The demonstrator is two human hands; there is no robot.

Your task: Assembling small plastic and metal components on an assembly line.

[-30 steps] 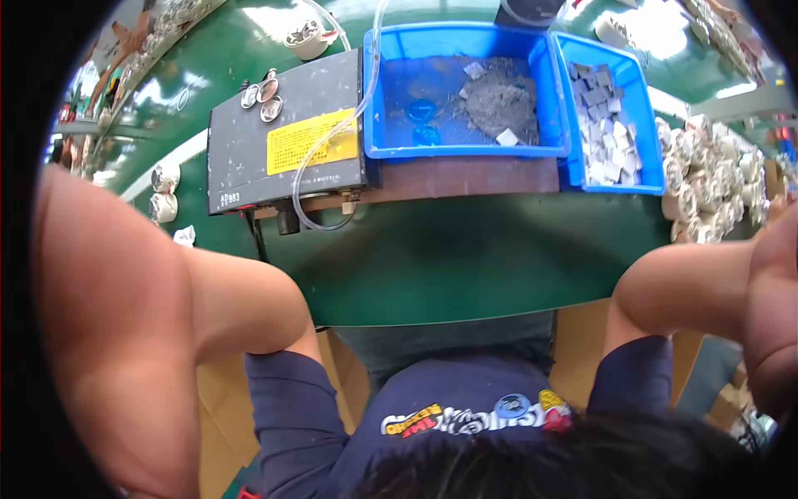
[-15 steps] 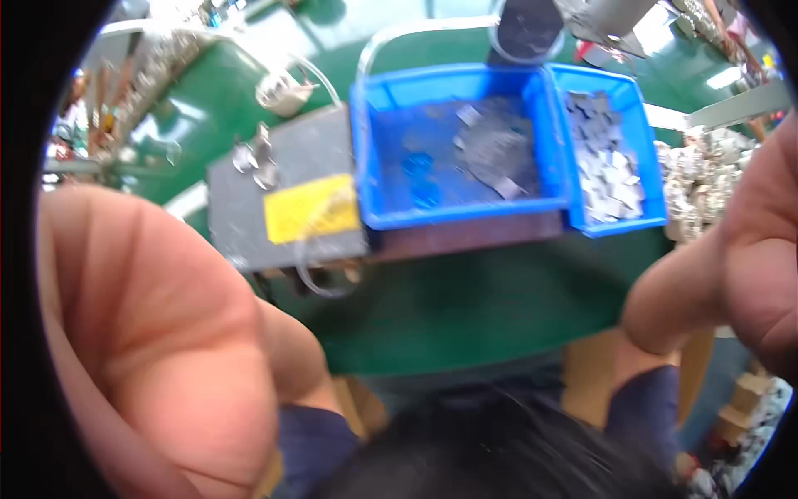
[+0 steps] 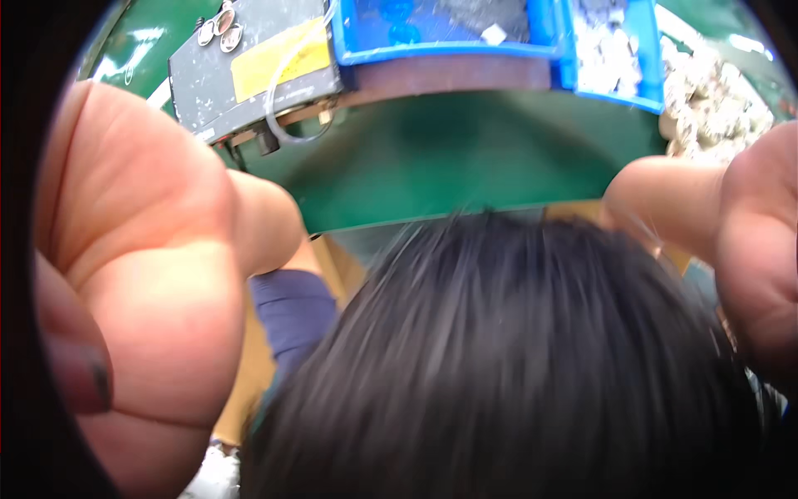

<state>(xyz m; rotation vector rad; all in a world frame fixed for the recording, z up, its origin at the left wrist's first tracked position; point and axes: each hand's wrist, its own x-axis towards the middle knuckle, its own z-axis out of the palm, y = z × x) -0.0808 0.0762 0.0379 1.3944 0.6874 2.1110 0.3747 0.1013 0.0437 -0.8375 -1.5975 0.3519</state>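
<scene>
My left hand (image 3: pixel 150 274) fills the left side, raised very close to the camera, with a thumb tip and its nail at the lower left edge. My right hand (image 3: pixel 761 249) is raised the same way at the right edge, its forearm reaching in from the green table's front edge (image 3: pixel 465 158). The fingers of both hands run out of the picture, so what they hold is hidden. Dark hair (image 3: pixel 499 358) covers the lower middle. Neither hand touches anything on the table.
At the back of the table sit a dark grey box (image 3: pixel 249 71) with a yellow label and a clear tube (image 3: pixel 283 91), and two blue bins (image 3: pixel 449 51) (image 3: pixel 619 96) holding small parts. A heap of small whitish parts (image 3: pixel 706 91) lies at the right.
Both hands have come up much closer to the camera. The view has tipped down, so hair now fills the lower picture and the bins have slid to the top edge.
</scene>
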